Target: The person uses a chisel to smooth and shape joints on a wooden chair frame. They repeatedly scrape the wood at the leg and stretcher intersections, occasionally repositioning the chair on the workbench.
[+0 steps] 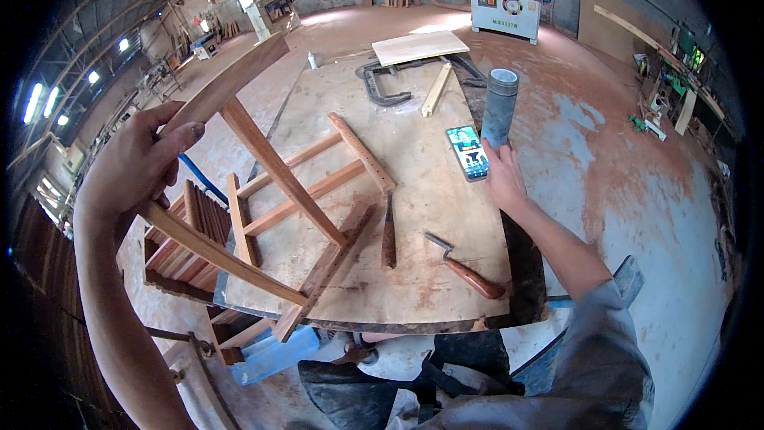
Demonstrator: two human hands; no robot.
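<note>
My left hand (147, 155) is wrapped round the top piece of a wooden frame (274, 167). Two slim curved bars run from that piece down to a flat lower rail, which rests on the workbench (430, 207) near its front left. My right hand (505, 177) lies at the bench's right edge, fingers stretched toward a lit smartphone (467, 153) and at its side; exact contact is hard to make out. Just beyond the fingertips a grey-blue tumbler (500, 107) stands upright. Behind the held frame, a second wooden frame (318, 163) lies on the bench.
A chisel-like tool with a wooden handle (388, 239) and a cranked tool (469, 273) lie on the bench. Farther back are a C-clamp (382, 87), a pale board (420, 48) and a wood strip (437, 89). Stacked wooden parts (187, 231) stand left; a machine (505, 8) stands beyond.
</note>
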